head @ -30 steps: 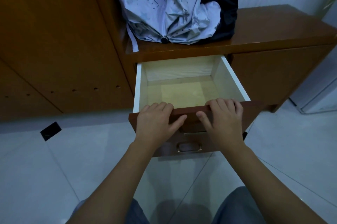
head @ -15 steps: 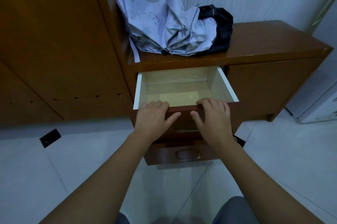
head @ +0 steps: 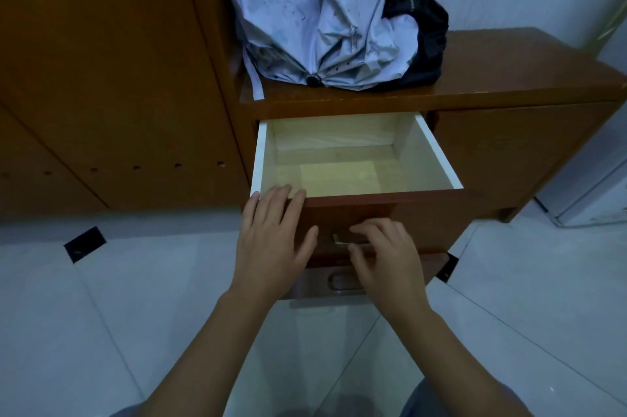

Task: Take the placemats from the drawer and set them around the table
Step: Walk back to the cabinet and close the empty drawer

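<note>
The top drawer (head: pixel 437 158) of a brown wooden cabinet stands pulled out, white-sided with a pale wood floor. A flat pale yellow sheet (head: pixel 339 175) lies on that floor; I cannot tell whether it is a placemat. My left hand (head: pixel 271 240) rests with straight fingers on the left end of the drawer's front edge. My right hand (head: pixel 386 260) is lower, on the drawer front, fingers above and thumb below the metal handle (head: pixel 342 242), pinching it.
A crumpled grey umbrella (head: pixel 319 33) and a black bag (head: pixel 424 43) lie on the cabinet top (head: pixel 509 77). A second drawer (head: pixel 312 284) below juts out slightly. A tall wooden wardrobe (head: pixel 101 77) stands to the left; white floor tiles (head: pixel 101 315) lie around me.
My right hand has dropped from the drawer's top edge to the handle on its front. My left hand has stayed on the top edge, slid toward the left corner.
</note>
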Motion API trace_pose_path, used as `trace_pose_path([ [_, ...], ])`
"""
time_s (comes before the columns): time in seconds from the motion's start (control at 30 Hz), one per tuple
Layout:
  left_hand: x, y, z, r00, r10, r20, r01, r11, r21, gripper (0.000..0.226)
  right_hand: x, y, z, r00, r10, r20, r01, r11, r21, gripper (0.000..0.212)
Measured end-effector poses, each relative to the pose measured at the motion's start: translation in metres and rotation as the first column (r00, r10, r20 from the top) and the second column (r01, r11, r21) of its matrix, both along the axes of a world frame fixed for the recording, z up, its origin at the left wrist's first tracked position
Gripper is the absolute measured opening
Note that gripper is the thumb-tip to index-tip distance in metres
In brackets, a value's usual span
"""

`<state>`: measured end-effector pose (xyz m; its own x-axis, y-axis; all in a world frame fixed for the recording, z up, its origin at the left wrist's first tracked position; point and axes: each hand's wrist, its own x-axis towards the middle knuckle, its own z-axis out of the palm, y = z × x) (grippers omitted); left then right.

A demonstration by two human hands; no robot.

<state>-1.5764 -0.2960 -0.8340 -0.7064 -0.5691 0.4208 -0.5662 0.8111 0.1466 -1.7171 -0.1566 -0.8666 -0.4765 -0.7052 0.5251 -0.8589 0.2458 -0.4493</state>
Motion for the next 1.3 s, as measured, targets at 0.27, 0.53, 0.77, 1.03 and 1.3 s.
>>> trace_pose_path([
  [0.27,0.001,-0.019,0.003,0.996,-0.009,-0.084,0.008,1.0,-0.009,0.035,0.002,-0.019,-0.03,0.994,-0.106,-0.024,0.107,0.993,0.051,0.006],
  [0.53,-0.014,-0.026,0.001,0.99,0.009,-0.143,-0.007,1.0,0.017,0.036,-0.006,-0.036,-0.032,0.991,-0.129,-0.02,0.13,0.989,0.067,0.007],
  [0.77,-0.025,-0.036,-0.001,0.984,-0.022,-0.179,0.032,0.998,0.056,0.043,-0.021,-0.059,-0.028,0.991,-0.133,-0.004,0.133,0.988,0.079,0.006],
  [1.03,-0.026,-0.032,-0.009,0.974,-0.129,-0.187,0.154,0.98,0.127,0.042,-0.052,-0.099,-0.021,0.991,-0.133,0.006,0.132,0.984,0.118,0.004],
  [1.3,-0.013,-0.046,-0.018,0.997,-0.051,-0.061,0.064,0.97,0.233,0.043,-0.068,-0.126,-0.023,0.99,-0.143,0.001,0.143,0.984,0.104,0.004],
])
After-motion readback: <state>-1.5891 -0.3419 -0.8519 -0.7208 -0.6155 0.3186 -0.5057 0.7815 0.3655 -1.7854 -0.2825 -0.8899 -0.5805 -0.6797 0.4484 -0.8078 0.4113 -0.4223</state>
